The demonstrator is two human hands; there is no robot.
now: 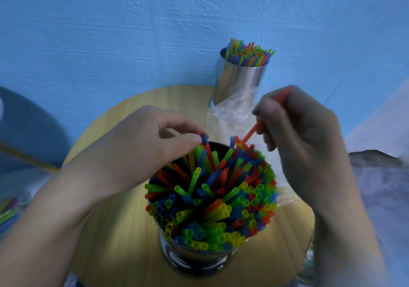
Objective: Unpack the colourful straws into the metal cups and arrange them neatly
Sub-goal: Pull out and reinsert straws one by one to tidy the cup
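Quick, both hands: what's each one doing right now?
Left hand: pinching a blue straw in the near cup.
Right hand: gripping an orange straw.

Right hand pinches red straw over near cup; left hand pinches blue straw.

Beside the silver near cup, its straws are green, yellow, blue and orange-red; behind it stand a silver far cup, a pale wood-grain table and a light-blue brick-textured wall.
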